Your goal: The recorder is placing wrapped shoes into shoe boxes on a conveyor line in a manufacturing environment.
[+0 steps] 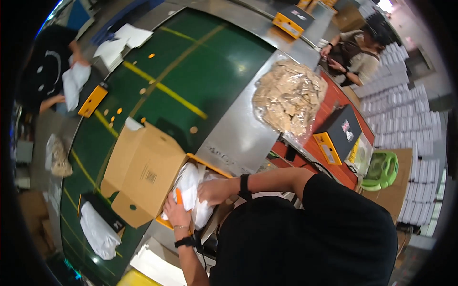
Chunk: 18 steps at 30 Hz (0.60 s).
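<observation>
An open shoe box (145, 171), brown inside with an orange rim, lies on the table in front of me, its lid folded back to the left. Inside is a white wrapped bundle (188, 181). My left hand (176, 213) lies against the bundle's near left side, fingers bent around its edge. A slim orange piece (179, 196) shows by those fingers; its kind is unclear. From the right, my right hand (213, 191) presses on the bundle with curled fingers, closed on the white wrapping. The fingertips are partly hidden.
A green conveyor belt (191, 62) runs behind the box. Right of it are a clear bag of brown paper pieces (288, 97), a black-and-orange box (338, 133) and a green plastic case (381, 171). A white wrapped bundle (99, 231) lies left. Two people work nearby.
</observation>
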{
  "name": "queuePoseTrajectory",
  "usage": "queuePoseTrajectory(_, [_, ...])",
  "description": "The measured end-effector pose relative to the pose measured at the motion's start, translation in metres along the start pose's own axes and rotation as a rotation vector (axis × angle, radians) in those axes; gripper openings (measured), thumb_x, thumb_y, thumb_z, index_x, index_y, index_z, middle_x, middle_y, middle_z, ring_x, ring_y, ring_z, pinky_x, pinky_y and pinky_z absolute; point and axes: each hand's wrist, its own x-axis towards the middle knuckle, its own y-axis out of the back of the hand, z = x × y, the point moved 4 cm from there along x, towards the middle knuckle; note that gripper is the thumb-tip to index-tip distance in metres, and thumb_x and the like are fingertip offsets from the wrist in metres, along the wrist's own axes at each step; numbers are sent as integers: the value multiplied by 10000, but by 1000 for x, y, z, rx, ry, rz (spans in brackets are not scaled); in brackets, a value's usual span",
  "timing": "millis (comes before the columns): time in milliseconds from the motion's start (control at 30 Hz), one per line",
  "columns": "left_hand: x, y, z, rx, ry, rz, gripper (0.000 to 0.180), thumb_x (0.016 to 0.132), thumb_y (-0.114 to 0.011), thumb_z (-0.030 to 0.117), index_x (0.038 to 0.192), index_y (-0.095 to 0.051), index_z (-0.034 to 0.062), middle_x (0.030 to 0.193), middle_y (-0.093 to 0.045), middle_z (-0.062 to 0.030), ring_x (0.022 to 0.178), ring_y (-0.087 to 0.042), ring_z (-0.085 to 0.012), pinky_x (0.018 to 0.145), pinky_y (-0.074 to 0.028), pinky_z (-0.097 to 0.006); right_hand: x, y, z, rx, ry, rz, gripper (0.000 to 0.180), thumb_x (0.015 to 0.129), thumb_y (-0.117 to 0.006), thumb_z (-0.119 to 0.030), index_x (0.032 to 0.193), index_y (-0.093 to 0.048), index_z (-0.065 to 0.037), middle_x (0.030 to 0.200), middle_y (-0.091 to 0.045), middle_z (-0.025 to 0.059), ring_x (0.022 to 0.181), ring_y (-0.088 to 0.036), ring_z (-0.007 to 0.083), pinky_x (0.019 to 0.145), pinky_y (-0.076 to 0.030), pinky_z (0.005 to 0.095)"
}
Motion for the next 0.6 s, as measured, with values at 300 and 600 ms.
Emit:
queuePoseTrajectory(300, [-77,5,-26,-184,451,776,643,856,-661,293,1302,-420,-104,1291,-468,-263,1174,-461,-379,1026,-334,-457,-288,181,87,-334,-1149,1283,286,765,-625,-127,1023,-618,-2,1015,-609,220,1001,-557,368,896,-440,417])
queuePoseTrajectory(600, [-67,-86,-39,-1000,928,365,262,889,-567,134,1061,-561,-63,909,-623,-101,771,-571,-198,694,-466,-332,-353,201,135,-585,-1457,799,353,801,-559,-116,1133,-499,-12,1164,-532,244,1022,-545,431,857,-466,482])
